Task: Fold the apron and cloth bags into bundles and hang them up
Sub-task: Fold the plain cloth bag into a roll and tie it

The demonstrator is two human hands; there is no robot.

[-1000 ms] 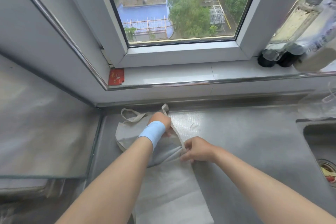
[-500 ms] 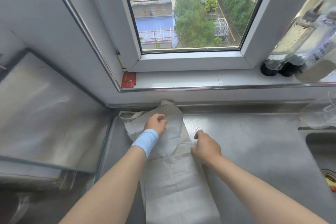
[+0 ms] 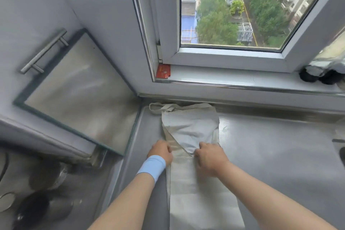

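steel counter (image 3: 270, 155); cloth bag (image 3: 192, 188) lengthwise, handles windowward

Cloth bag (image 3: 190, 129) on steel counter (image 3: 270, 155)

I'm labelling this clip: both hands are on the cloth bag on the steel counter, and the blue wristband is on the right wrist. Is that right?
Not quite. The head view shows the blue wristband on the left wrist, just behind the left hand. The rest holds: it and the right hand are on the cloth bag on the counter.

Cloth bag (image 3: 190, 129) is off-white, wristband (image 3: 152, 167) lt blue, counter (image 3: 270, 155) grey, card (image 3: 163, 71) red
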